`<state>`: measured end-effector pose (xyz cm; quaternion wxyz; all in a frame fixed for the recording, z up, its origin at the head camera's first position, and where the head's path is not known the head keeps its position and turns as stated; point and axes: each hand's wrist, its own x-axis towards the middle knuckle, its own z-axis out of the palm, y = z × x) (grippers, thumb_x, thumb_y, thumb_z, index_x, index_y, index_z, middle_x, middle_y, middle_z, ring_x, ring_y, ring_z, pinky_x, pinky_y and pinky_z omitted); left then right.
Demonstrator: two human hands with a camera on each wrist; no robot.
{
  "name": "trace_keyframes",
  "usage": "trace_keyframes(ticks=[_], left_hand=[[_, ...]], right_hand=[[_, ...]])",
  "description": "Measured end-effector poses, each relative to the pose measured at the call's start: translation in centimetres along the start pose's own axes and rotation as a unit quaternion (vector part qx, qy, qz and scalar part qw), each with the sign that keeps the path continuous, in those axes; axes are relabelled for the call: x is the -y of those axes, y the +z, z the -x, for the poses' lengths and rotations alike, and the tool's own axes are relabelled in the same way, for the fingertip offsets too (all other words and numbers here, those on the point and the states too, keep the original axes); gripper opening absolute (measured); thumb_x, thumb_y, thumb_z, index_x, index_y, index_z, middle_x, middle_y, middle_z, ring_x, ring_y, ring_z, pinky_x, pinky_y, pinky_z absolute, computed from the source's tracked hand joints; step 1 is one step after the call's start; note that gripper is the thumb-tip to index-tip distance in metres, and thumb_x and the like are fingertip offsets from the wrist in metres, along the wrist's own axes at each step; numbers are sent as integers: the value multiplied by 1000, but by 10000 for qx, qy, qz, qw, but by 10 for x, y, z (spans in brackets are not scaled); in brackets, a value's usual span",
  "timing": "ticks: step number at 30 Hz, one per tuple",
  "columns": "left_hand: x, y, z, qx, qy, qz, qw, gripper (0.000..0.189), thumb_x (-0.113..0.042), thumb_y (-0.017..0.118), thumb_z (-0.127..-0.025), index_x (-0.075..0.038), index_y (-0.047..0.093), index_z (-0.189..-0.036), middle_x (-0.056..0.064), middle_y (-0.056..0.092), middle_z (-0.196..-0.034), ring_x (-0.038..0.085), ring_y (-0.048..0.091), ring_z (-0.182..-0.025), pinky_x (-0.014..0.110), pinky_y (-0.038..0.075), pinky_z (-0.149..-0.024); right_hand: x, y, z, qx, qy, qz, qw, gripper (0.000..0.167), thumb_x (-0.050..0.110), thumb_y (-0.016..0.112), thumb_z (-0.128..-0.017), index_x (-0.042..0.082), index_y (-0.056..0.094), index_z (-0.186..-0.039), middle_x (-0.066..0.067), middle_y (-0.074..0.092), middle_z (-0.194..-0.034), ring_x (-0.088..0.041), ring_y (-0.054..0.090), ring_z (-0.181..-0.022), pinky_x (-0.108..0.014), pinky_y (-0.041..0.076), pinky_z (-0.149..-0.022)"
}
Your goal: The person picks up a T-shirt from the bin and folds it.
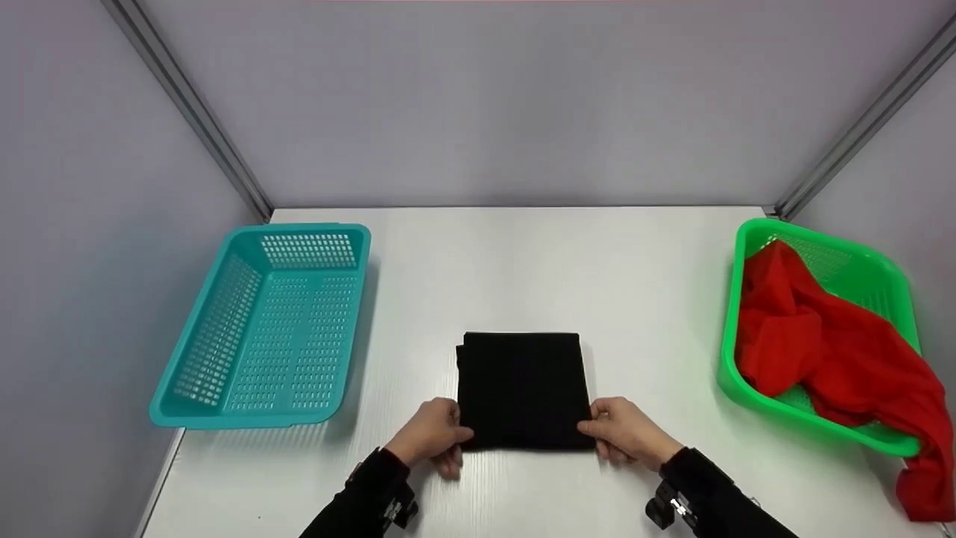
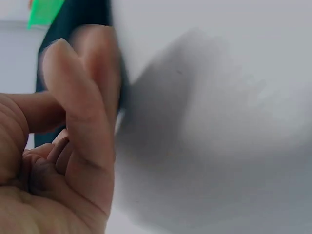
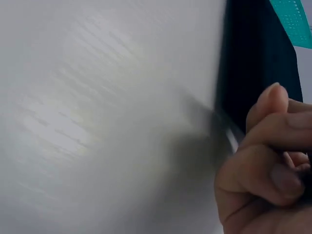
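A black cloth (image 1: 523, 392), folded into a near-square with layered edges at its upper left, lies on the white table in the head view. My left hand (image 1: 435, 436) pinches its near left corner, the thumb on top and fingers at the edge. At the near right corner my right hand (image 1: 621, 431) pinches the cloth in the same way. In the left wrist view the fingers (image 2: 90, 126) curl beside the dark cloth (image 2: 78, 12). The right wrist view has the curled fingers (image 3: 263, 170) against the cloth's edge (image 3: 253, 53).
To the left stands a teal perforated basket (image 1: 349, 381) with nothing inside. A green basket (image 1: 730, 359) at the right holds a crumpled red cloth (image 1: 844, 344), one end hanging over the rim onto the table (image 1: 560, 269). Grey panels (image 1: 523, 104) surround the table's back and sides.
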<state>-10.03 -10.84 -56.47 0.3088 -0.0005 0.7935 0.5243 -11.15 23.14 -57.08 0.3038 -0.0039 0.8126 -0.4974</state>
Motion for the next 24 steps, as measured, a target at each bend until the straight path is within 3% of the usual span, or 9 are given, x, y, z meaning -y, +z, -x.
trace_keyframes(ticks=[5,10,15,18,21,23,24], left_hand=[[0,3,-3,-144,292,-591,9977,27,1,68,-93,-4,48,-76,16,66,-57,21,65,-41,29,52,-40],[2,4,-7,-264,266,-666,9971,29,-4,71,-93,-6,49,-74,12,65,-55,12,58,-36,27,49,-37],[0,4,-12,-407,432,-427,9973,27,-6,69,-95,-6,49,-78,16,65,-59,14,60,-38,28,49,-38],[-7,-3,-13,-471,403,-728,9954,24,-15,71,-95,-6,53,-83,16,67,-63,15,60,-41,29,49,-39],[-23,-18,-14,-891,334,-1550,9833,26,-30,70,-96,-7,58,-90,11,67,-70,16,61,-48,31,48,-45],[-37,-31,-17,-1449,414,-2224,9632,31,-38,68,-97,-8,62,-97,9,69,-78,19,64,-59,36,50,-53],[-46,-37,-19,-1784,502,-2566,9486,32,-40,67,-97,-8,64,-101,9,70,-84,22,66,-66,39,52,-57]], right_hand=[[-2,0,-1,-253,-393,863,9952,24,14,70,-94,7,52,-78,4,56,-47,-3,44,-35,-19,33,-36],[-2,-1,1,-359,-254,845,9955,26,17,72,-93,8,54,-76,5,53,-47,-2,42,-35,-19,32,-36],[1,-5,-1,-459,-225,750,9959,27,18,72,-93,7,53,-76,5,52,-47,-2,39,-35,-18,32,-37],[5,-13,-3,-491,-31,683,9964,27,25,71,-95,7,57,-81,3,53,-50,-4,38,-37,-20,32,-39],[13,-29,-5,-812,50,1039,9913,29,35,69,-97,7,62,-90,0,55,-55,-8,41,-41,-23,36,-43],[21,-43,-8,-1213,-136,1610,9794,31,37,66,-99,7,63,-97,-2,58,-60,-12,46,-47,-26,39,-48],[26,-50,-10,-1455,-292,1943,9697,31,37,64,-100,6,64,-100,-4,60,-64,-14,50,-51,-29,41,-51]])
